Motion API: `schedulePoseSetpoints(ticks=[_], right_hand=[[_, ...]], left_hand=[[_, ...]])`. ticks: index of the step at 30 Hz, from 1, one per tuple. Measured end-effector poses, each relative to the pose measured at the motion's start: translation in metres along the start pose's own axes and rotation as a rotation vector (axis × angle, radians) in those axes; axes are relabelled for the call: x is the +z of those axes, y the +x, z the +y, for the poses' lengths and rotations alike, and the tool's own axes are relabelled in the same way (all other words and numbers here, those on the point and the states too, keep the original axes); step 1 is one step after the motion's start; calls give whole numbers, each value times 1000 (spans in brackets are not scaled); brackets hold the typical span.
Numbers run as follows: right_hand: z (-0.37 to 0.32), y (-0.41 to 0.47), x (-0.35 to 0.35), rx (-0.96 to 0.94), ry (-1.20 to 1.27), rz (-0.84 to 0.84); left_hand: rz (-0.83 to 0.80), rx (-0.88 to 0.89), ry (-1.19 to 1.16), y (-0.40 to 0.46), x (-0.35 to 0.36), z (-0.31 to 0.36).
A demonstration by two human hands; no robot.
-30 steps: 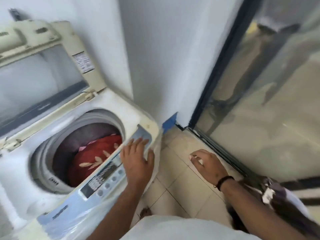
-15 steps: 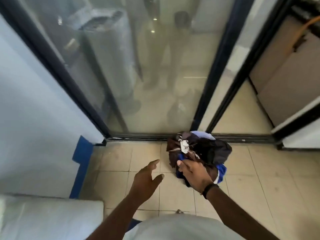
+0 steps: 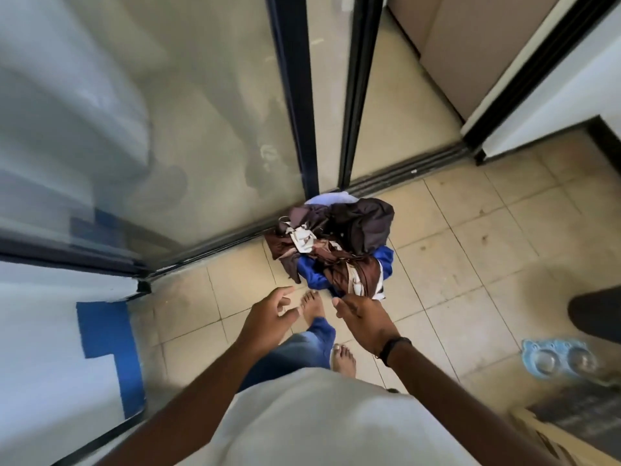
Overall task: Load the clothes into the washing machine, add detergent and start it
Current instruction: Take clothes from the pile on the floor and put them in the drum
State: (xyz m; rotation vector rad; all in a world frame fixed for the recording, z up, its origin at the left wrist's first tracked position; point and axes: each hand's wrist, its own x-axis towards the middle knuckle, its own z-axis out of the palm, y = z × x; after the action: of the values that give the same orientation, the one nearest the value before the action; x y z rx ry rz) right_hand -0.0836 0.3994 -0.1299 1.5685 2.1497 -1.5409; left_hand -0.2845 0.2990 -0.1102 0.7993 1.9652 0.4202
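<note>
A pile of clothes (image 3: pixel 336 243) lies on the tiled floor (image 3: pixel 470 250), bunched against the bottom track of the sliding glass door (image 3: pixel 188 129). The heap mixes dark brown and near-black fabric on top, a bright blue garment underneath that shows at the near and right edges, a pale lilac piece at the far side by the door frame, and a brown-and-cream striped cloth that drapes toward the person.

The right hand (image 3: pixel 364 319) reaches down at the near edge of the pile, back of the hand up. Its fingers point into the striped cloth, but the tips are hidden, so I cannot tell whether its grip holds the fabric or only touches it. A black band circles that wrist. The left hand (image 3: pixel 268 317) hovers just left of it, apart from the clothes, its grip wide and holding nothing, fingers spread and loosely bent.

Between and below the hands stand two bare feet (image 3: pixel 314 306) on the tiles, one with a blue jeans leg over it. A white shirt fills the bottom of the view.

To the left is a white wall with a blue painted patch (image 3: pixel 107 334). On the floor at right sits a pale blue double pet bowl (image 3: pixel 559 359), and a dark rounded shape (image 3: pixel 596 317) enters from the right edge.
</note>
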Motion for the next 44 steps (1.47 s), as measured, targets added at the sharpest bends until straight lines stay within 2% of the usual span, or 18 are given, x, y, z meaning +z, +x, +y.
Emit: schedulePoseSetpoints(ticks=[3, 7, 12, 16, 19, 23, 25, 28, 32, 36, 38, 42, 44], right_hand=[[0, 25, -11, 49, -58, -15], [1, 67, -24, 110, -122, -61], [20, 134, -26, 254, -61, -82], [58, 191, -8, 334, -86, -139], [100, 234, 22, 345, -72, -266], [117, 275, 42, 303, -201, -399], [124, 292, 50, 276, -262, -443], [128, 306, 53, 271, -303, -517], [130, 308, 46, 252, -373, -600], [127, 313, 35, 167, -523, -590], [127, 316, 32, 173, -507, -535], [125, 325, 35, 279, -220, -329], [125, 335, 38, 375, -33, -301]], left_hand=[[-106, -12, 54, 42, -1, 10], [-283, 14, 259, 94, 0, 15], [-411, -52, 419, 177, 1, 3], [-308, -209, 295, 240, 20, -22], [-241, -263, 218, 286, 43, -37], [117, -277, 66, 344, 65, -53], [235, -291, 48, 369, 75, -61], [243, -328, 16, 400, 87, -71], [305, -340, 129, 417, 87, -76], [200, -261, 106, 405, 89, -69], [97, -207, 63, 391, 97, -60], [-264, -229, -173, 341, 122, -34], [-458, -246, -246, 314, 137, -23]])
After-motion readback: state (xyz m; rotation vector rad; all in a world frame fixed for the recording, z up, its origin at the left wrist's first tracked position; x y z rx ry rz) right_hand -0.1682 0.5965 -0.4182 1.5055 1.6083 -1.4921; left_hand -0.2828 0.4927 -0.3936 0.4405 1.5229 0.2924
